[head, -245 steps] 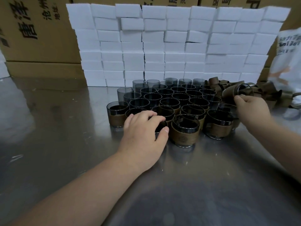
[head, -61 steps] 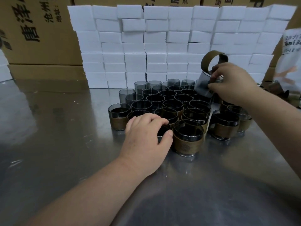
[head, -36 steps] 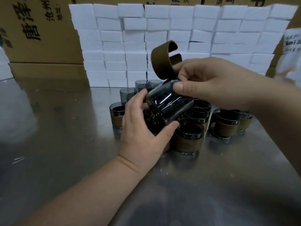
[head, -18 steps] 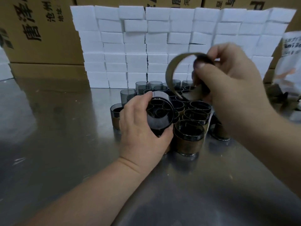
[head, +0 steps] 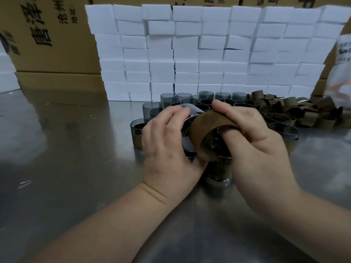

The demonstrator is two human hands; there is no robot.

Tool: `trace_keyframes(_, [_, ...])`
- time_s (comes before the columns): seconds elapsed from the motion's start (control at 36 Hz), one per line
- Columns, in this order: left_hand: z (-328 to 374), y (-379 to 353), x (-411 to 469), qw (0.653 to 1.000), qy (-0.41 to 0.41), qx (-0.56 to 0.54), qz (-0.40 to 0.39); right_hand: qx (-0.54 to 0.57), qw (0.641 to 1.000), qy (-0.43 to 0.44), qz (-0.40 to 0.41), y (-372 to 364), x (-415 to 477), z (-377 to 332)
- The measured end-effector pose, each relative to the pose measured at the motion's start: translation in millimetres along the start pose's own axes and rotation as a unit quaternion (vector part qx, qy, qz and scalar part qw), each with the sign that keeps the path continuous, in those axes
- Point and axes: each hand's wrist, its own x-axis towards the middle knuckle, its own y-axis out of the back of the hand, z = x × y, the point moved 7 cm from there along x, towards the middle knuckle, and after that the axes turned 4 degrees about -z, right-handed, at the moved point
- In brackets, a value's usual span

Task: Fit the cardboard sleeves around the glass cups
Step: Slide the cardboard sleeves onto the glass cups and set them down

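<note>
Hovering just above the cluster of cups (head: pixel 205 97), the left hand (head: pixel 167 149) gripped a glass cup (head: pixel 190 112) tipped sideways, its axis pointing at the right hand (head: pixel 254 141), which was clamped on a cardboard sleeve (head: pixel 210 122) partly over the cup's nearer end. The cluster's cups looked empty. Loose sleeves (head: pixel 303 109) lay to the cluster's right.

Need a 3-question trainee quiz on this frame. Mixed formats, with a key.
1. True or false: the right hand holds nothing.
2. Where does the pile of loose sleeves lie, relative to the standing cups? A) to their left B) to their right C) in front of them, nearest the person
3. Which hand holds the tilted glass cup?

Key: 1. False; it grips the cardboard sleeve. 2. B. 3. The left hand.
</note>
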Motion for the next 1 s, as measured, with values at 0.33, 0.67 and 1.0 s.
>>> trace_keyframes(0.33, [5, 0, 0, 0.996, 0.006, -0.083, -0.038, 0.029, 0.999, -0.029, -0.029, -11, -9, 0])
trace_keyframes(0.67, [13, -7, -5, 0.975, -0.001, -0.173, -0.141, -0.019, 0.999, -0.029, -0.019, -8, -9, 3])
trace_keyframes(1.0, [-1, -6, -4, 0.981, 0.062, -0.126, -0.130, -0.087, 0.994, -0.028, -0.054, -9, -11, 6])
